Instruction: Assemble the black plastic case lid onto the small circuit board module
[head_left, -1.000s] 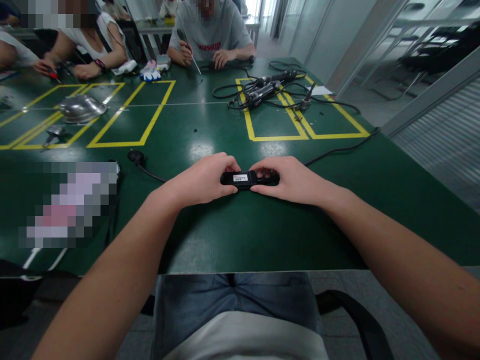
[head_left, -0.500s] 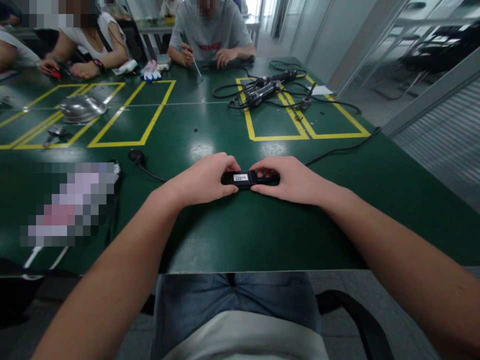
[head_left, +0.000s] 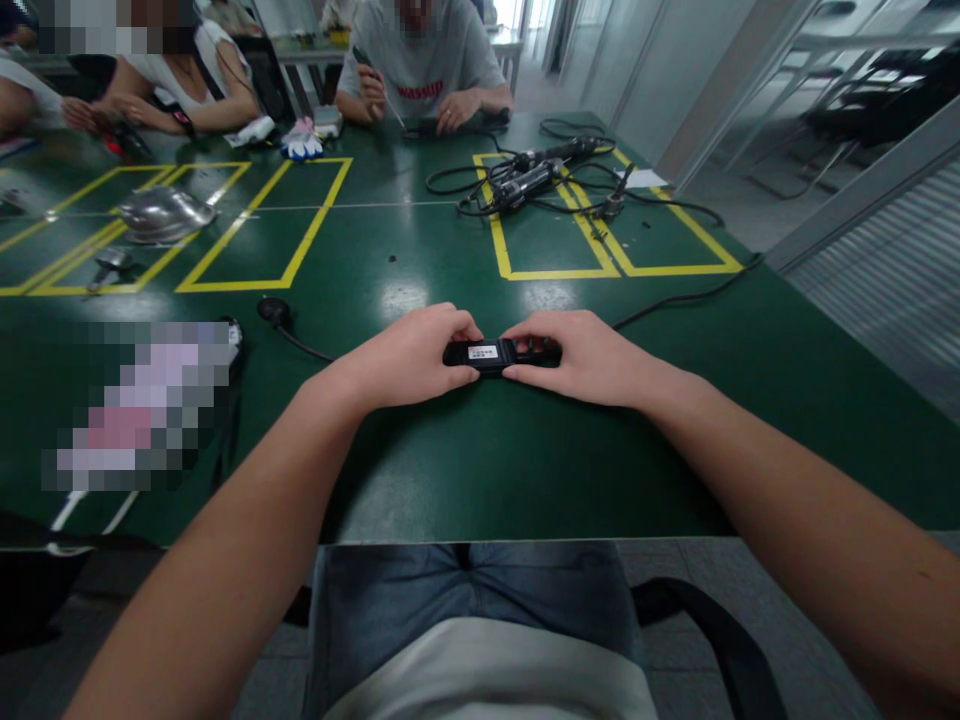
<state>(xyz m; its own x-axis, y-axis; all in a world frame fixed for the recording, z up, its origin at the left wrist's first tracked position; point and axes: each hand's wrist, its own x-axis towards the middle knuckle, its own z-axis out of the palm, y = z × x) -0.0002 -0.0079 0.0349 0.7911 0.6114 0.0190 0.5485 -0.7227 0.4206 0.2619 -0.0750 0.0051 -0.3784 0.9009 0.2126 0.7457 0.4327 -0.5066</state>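
Green tabletop [head_left: 420,480] carries everything, with a small metal fitting [head_left: 112,262] at the far left and a steel bowl [head_left: 166,215] near it, both about the yellow tape outlines, which probably mark out places for parts. Nearer the person, a pixelated item [head_left: 139,400] lies by the edge, its details hidden. A black plug [head_left: 273,311] rests to the right of it, its cord running loosely behind the left wrist, seemingly with enough slack not to tug.

At the middle front, the left hand [head_left: 412,352] is partly closed, thumb and fingers pinching the left part of a black case [head_left: 493,369] from its near and far sides. That grip leaves the white label [head_left: 483,352] facing up and uncovered. The right hand [head_left: 592,352] mirrors it, curled around the narrower right part, thumb and fingertips set close to the middle, likely for steadiness. Whether the case touches the tabletop cannot be told.

Farther right, corded tools [head_left: 529,185] lie in a tangle across more taped outlines, well away from both hands, and a dark cable [head_left: 675,300] stretches from behind the right hand toward the table's far-right edge.
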